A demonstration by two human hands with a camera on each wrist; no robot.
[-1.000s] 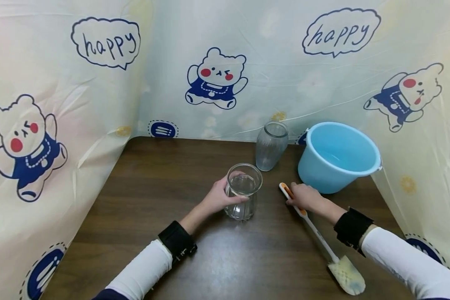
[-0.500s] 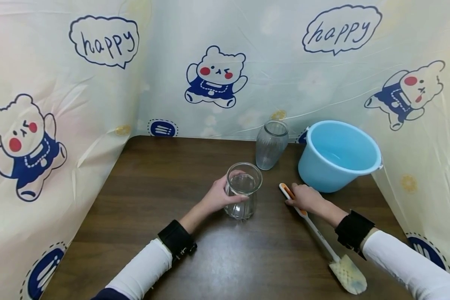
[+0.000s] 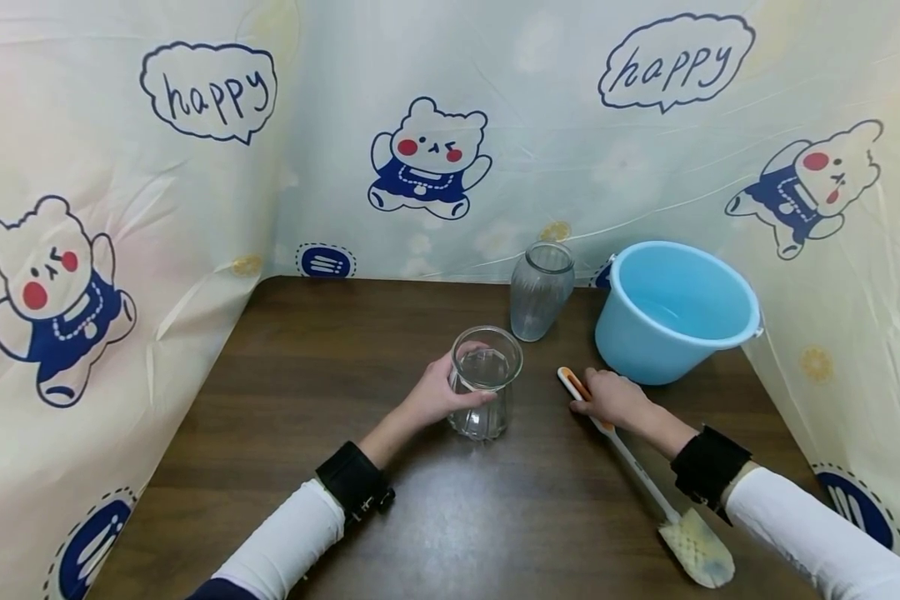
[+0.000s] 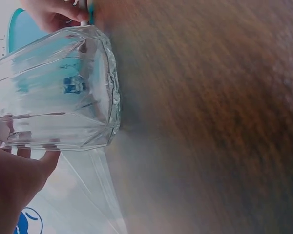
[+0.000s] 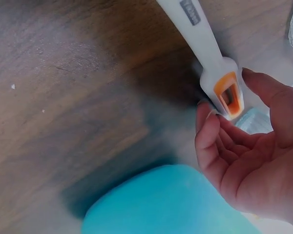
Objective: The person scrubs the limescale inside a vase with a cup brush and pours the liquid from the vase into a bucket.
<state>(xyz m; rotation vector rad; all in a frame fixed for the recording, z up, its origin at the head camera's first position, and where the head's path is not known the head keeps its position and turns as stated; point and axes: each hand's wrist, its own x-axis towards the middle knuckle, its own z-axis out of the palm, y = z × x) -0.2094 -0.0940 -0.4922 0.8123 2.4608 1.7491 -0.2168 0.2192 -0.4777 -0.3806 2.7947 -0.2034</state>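
My left hand [image 3: 442,393] grips a clear glass vase [image 3: 487,412] with a round rim, thumb across its front. The faceted base of this vase [image 4: 73,97] shows close to the table in the left wrist view, with fingertips behind the glass. On the right, my right hand [image 3: 613,395] pinches the white and orange handle of a long sponge brush [image 3: 637,471]. Its pale yellow sponge head lies toward the front right of the table. In the right wrist view, thumb and fingers hold the orange-lined handle end [image 5: 228,95] of the brush.
Behind the held vase stands a second, ribbed glass vase [image 3: 537,304] near the table's back edge. A light blue bucket [image 3: 637,350] stands just beyond the right hand. Printed curtains [image 3: 330,183] surround the dark wooden table [image 3: 285,433] at the back and sides.
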